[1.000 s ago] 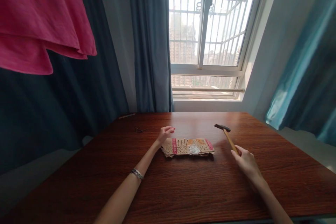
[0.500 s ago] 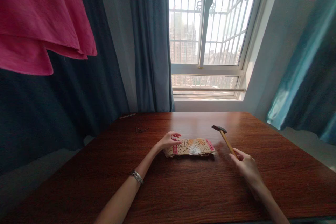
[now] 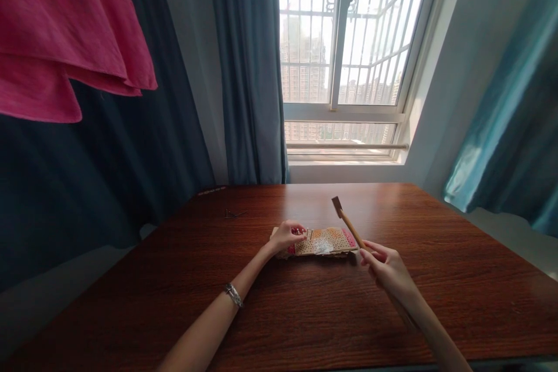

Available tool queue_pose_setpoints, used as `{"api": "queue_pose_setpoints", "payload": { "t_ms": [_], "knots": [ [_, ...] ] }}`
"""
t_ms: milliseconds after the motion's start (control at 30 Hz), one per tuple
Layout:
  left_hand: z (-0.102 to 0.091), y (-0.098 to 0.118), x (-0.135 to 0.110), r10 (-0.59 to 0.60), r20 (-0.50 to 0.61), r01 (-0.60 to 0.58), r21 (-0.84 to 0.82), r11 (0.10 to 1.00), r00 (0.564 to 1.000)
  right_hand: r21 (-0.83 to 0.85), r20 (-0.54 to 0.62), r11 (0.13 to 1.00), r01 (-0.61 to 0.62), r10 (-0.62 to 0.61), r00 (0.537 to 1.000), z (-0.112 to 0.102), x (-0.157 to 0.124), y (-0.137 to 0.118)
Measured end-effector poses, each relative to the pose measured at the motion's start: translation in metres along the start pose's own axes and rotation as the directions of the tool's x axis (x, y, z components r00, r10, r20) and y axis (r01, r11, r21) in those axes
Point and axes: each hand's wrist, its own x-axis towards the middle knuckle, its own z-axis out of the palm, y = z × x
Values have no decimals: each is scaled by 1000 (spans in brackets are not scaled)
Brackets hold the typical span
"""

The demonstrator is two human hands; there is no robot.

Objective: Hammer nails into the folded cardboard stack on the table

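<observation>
My left hand rests over the left part of a dotted, layered cardboard piece with pink ends. Its thumb and fingers are pinched around a thin nail there, partly hidden by the fingertips. Just right of those fingertips another nail stands upright in the cardboard. My right hand is wrapped around the lower handle of a hammer. The hammer tilts up to the left, its dark head in the air above and behind the cardboard.
Several loose dark nails lie on the brown wooden table at the back left. A thin strip is near the far left edge. Beyond are blue curtains and a barred window; a pink cloth hangs upper left.
My right hand has moved left with the hammer, bringing its head closer to the cardboard and turning it. My left hand has shifted slightly right, and its fingers have closed together.
</observation>
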Motion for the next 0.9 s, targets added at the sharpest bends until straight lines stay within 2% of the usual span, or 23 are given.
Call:
{"api": "queue_pose_setpoints", "payload": {
  "t_ms": [200,400,700,900],
  "knots": [
    [10,-3,2,38,-19,-38,16,999,999,89,59,996,-9,3,998,13,-6,-19],
    [10,-3,1,10,-13,-10,-23,1000,1000,168,188,984,-60,27,982,21,-11,-36],
    [14,-8,3,-19,-1,18,-95,995,1000,145,249,989,-24,-13,968,30,-12,-39],
    [16,-14,3,17,-14,-19,-97,995,1000,139,304,988,-66,21,952,36,-14,-44]
  ]
}}
